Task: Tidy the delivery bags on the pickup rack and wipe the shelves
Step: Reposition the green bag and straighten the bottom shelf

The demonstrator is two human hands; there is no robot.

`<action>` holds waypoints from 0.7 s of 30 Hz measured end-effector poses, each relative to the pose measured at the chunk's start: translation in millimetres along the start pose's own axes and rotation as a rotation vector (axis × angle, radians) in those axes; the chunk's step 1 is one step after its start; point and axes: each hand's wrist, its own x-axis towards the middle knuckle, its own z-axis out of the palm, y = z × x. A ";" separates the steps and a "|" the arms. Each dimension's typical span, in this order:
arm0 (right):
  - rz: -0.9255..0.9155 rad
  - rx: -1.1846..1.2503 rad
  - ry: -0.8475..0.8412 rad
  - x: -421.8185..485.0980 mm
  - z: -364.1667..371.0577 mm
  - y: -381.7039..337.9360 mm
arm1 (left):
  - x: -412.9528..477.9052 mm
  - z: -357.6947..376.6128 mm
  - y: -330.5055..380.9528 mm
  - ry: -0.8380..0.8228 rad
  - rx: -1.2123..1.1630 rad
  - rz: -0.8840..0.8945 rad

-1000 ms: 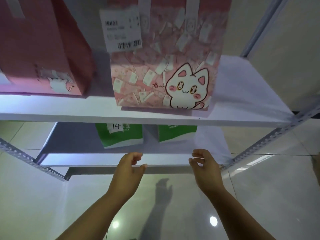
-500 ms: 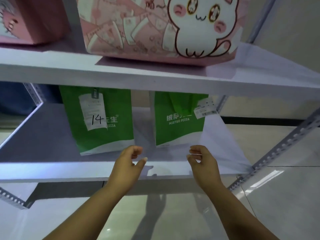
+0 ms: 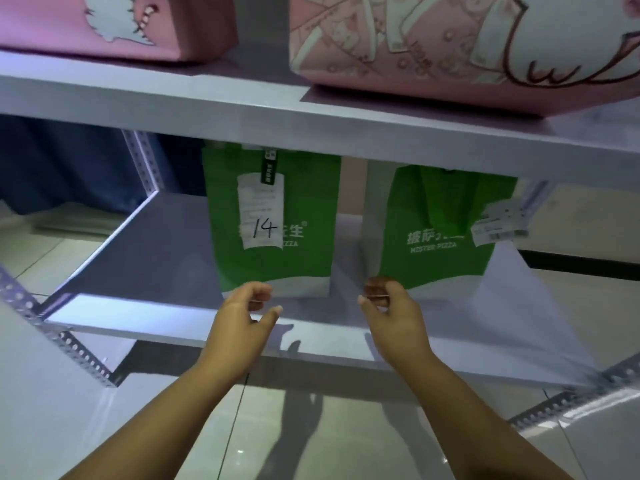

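Floor [image 3: 346, 441]: pale glossy tiles, thin dark grout lines, soft glare spots. Two dark leg-shaped shadows fall on the tiles below the lower shelf's front edge, blurred at the edges. Blue cloth [image 3: 69, 168] hangs behind the rack at far left, dark and in folds, reaching down to the floor. Wall [image 3: 588, 223] at right: beige, plain. Black skirting strip [image 3: 581, 261] runs along its foot, where wall meets tile.

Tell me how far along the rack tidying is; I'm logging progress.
Done: nothing visibly. In hand: the left hand and right hand, both empty, reach toward two green bags on the lower shelf. Left: straightening them and wiping; no cloth shows.
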 end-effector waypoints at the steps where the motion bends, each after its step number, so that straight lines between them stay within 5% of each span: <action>1: -0.002 -0.016 -0.025 4.8 8.3 -4.2 | 4.5 -7.2 -4.8 0.027 0.004 0.002; 8: -0.038 -0.315 -0.068 52.1 49.4 -31.5 | 53.3 -44.9 -21.5 0.219 0.163 -0.095; 15: -0.004 -0.349 -0.152 72.1 67.1 -42.4 | 83.8 -54.5 -27.1 -0.024 -0.016 -0.090; 21: 0.046 -0.360 -0.075 51.9 57.4 -40.5 | 71.1 -71.2 -22.5 0.061 0.166 -0.197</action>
